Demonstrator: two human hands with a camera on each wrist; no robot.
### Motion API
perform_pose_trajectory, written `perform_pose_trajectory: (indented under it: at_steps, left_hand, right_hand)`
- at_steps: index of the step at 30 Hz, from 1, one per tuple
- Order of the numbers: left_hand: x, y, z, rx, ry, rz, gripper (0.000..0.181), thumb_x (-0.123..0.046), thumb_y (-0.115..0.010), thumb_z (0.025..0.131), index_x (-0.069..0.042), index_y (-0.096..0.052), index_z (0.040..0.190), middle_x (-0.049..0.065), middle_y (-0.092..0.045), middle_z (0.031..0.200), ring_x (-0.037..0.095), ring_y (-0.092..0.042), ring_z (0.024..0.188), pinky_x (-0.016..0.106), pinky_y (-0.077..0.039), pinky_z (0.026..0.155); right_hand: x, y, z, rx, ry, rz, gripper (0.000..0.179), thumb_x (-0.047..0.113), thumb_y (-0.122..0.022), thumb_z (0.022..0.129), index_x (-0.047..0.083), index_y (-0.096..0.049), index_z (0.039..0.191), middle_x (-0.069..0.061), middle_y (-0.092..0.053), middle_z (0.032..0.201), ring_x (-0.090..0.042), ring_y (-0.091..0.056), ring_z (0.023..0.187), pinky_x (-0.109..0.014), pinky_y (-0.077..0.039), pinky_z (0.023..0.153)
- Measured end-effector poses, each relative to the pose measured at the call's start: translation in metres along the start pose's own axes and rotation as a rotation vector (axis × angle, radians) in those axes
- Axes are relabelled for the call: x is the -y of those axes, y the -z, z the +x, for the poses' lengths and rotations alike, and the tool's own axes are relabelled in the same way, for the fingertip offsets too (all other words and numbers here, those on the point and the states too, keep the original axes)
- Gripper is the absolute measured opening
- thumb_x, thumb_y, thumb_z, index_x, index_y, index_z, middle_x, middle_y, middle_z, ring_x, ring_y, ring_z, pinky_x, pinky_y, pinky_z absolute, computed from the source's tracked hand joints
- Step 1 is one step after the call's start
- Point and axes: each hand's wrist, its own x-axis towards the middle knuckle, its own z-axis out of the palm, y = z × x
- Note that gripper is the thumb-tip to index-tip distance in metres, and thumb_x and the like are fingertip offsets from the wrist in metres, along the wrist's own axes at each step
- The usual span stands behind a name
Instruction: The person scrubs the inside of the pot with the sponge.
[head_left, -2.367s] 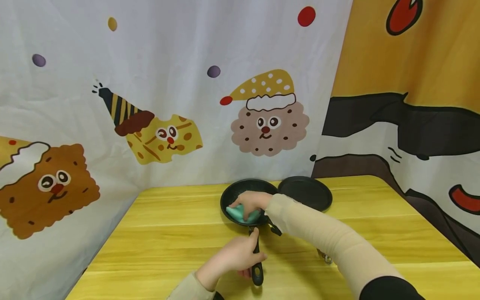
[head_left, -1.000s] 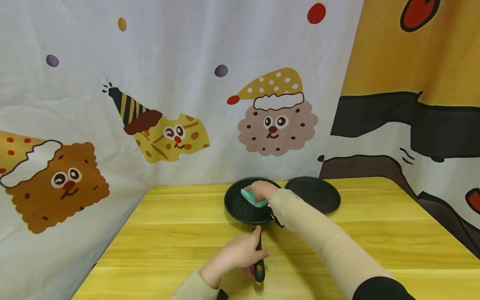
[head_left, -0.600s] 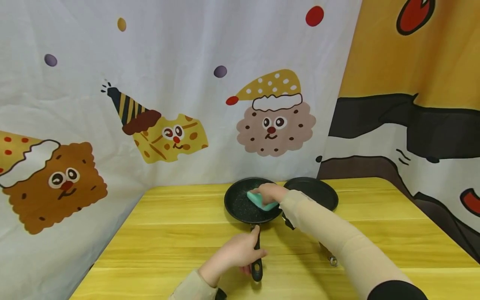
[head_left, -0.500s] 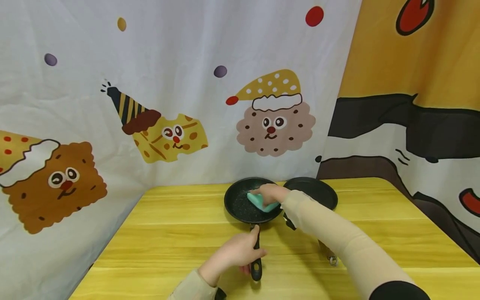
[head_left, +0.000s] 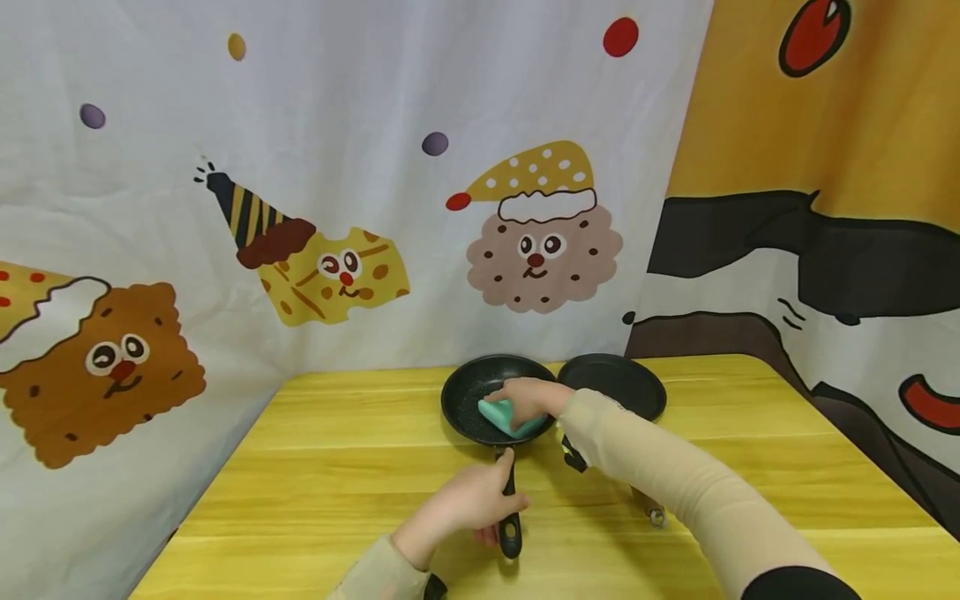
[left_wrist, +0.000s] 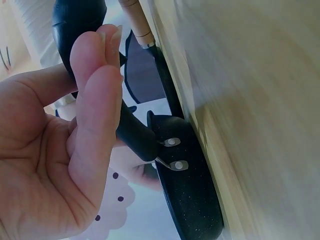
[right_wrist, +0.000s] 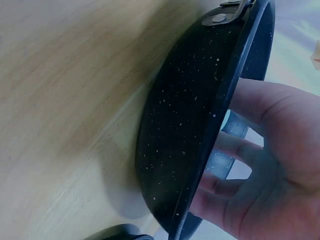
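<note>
My left hand [head_left: 476, 498] grips the black handle [head_left: 510, 533] of a deep black frying pan [head_left: 463, 400], thumb lying along the top toward the pan. In the left wrist view, the fingers [left_wrist: 95, 120] wrap the handle, and two rivets show on the speckled pan wall [left_wrist: 192, 200]. Inside the pan, my right hand [head_left: 528, 398] holds a teal cloth [head_left: 497, 415] against the inner surface, right of centre. From the right wrist, the right hand [right_wrist: 280, 150] reaches over the rim of the frying pan [right_wrist: 185, 115], its fingertips hidden behind the wall.
A flat black pan [head_left: 622, 385] lies just right of the frying pan, partly covered by the right sleeve. Its wooden handle [left_wrist: 136, 20] shows in the left wrist view. The wooden table [head_left: 330, 467] ends at a printed curtain [head_left: 375, 167] behind.
The right hand has swept the cloth from the pan's front to its far right, and now it is lower and nearer the middle. The left hand keeps its grip; the view has shifted slightly.
</note>
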Motion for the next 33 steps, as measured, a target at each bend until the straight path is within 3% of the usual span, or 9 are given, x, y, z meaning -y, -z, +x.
perform_pose_trajectory:
  at_steps: [4, 9, 15, 21, 26, 28, 30, 32, 33]
  left_hand:
    - [0.002, 0.0, 0.003, 0.001, 0.003, -0.047, 0.079, -0.031, -0.064, 0.095, 0.005, -0.022, 0.151, 0.003, -0.058, 0.045, 0.024, -0.061, 0.039, 0.039, -0.053, 0.043]
    - [0.007, 0.002, 0.008, -0.003, 0.002, -0.05, 0.078, -0.032, -0.063, 0.096, 0.004, -0.022, 0.152, 0.004, -0.059, 0.047, 0.026, -0.061, 0.041, 0.038, -0.053, 0.045]
    - [0.011, 0.005, 0.011, -0.009, 0.003, -0.07, 0.079, -0.033, -0.062, 0.096, 0.003, -0.02, 0.152, 0.005, -0.06, 0.047, 0.032, -0.063, 0.045, 0.042, -0.053, 0.044]
    - [0.011, 0.006, 0.012, -0.013, 0.0, -0.039, 0.078, -0.035, -0.062, 0.096, 0.003, -0.023, 0.152, 0.004, -0.06, 0.047, 0.03, -0.063, 0.044, 0.034, -0.05, 0.042]
    - [0.01, 0.005, 0.012, -0.024, -0.003, -0.014, 0.078, -0.035, -0.062, 0.096, 0.003, -0.024, 0.152, 0.004, -0.059, 0.046, 0.029, -0.062, 0.043, 0.031, -0.048, 0.041]
    - [0.009, 0.004, 0.012, -0.028, -0.003, -0.009, 0.078, -0.035, -0.062, 0.096, 0.003, -0.023, 0.152, 0.004, -0.059, 0.046, 0.029, -0.062, 0.042, 0.031, -0.048, 0.04]
    - [0.009, 0.004, 0.012, -0.034, -0.004, 0.0, 0.078, -0.035, -0.062, 0.096, 0.003, -0.024, 0.152, 0.003, -0.059, 0.046, 0.028, -0.062, 0.042, 0.031, -0.048, 0.04]
    - [0.008, 0.004, 0.011, -0.033, -0.002, 0.0, 0.078, -0.035, -0.062, 0.096, 0.003, -0.024, 0.152, 0.003, -0.059, 0.046, 0.028, -0.062, 0.042, 0.031, -0.048, 0.04]
    - [0.008, 0.004, 0.011, -0.03, -0.002, -0.004, 0.078, -0.035, -0.062, 0.096, 0.003, -0.024, 0.152, 0.004, -0.059, 0.046, 0.028, -0.062, 0.043, 0.031, -0.048, 0.04]
  right_hand:
    - [-0.004, 0.001, 0.0, -0.03, 0.016, 0.04, 0.07, 0.012, -0.077, 0.083, 0.029, -0.049, 0.144, -0.008, -0.052, 0.134, -0.015, -0.046, 0.072, -0.027, -0.039, 0.054]
    - [-0.014, 0.008, -0.001, -0.054, 0.016, 0.131, 0.069, 0.005, -0.074, 0.083, 0.023, -0.049, 0.145, -0.006, -0.061, 0.118, -0.011, -0.028, 0.047, -0.026, -0.033, 0.048]
    - [-0.021, 0.015, -0.001, -0.078, 0.034, 0.175, 0.066, 0.002, -0.073, 0.082, 0.02, -0.052, 0.142, -0.004, -0.062, 0.095, -0.012, -0.018, 0.049, -0.025, -0.03, 0.05]
    - [-0.018, 0.014, -0.003, -0.078, 0.028, 0.165, 0.06, 0.005, -0.074, 0.082, 0.02, -0.058, 0.137, -0.004, -0.065, 0.107, -0.012, -0.025, 0.052, -0.026, -0.031, 0.05]
    - [-0.015, 0.009, -0.003, -0.054, 0.01, 0.113, 0.054, 0.007, -0.071, 0.082, 0.022, -0.062, 0.133, 0.004, -0.051, 0.077, -0.012, -0.021, 0.053, -0.026, -0.028, 0.05]
    - [-0.014, 0.007, -0.002, -0.057, 0.01, 0.085, 0.055, 0.007, -0.07, 0.082, 0.023, -0.061, 0.134, 0.0, -0.05, 0.082, -0.013, -0.022, 0.056, -0.027, -0.027, 0.052]
    - [-0.013, 0.005, -0.001, -0.063, 0.002, 0.061, 0.055, 0.009, -0.069, 0.083, 0.024, -0.06, 0.135, -0.005, -0.056, 0.104, -0.014, -0.027, 0.06, -0.028, -0.028, 0.054]
    - [-0.012, 0.004, -0.001, -0.066, -0.012, 0.053, 0.055, 0.012, -0.069, 0.084, 0.024, -0.059, 0.136, -0.012, -0.049, 0.133, -0.017, -0.037, 0.068, -0.029, -0.032, 0.057]
    - [-0.012, 0.003, -0.001, -0.063, -0.025, 0.047, 0.054, 0.015, -0.07, 0.084, 0.025, -0.059, 0.137, -0.014, -0.046, 0.138, -0.018, -0.044, 0.073, -0.029, -0.035, 0.059]
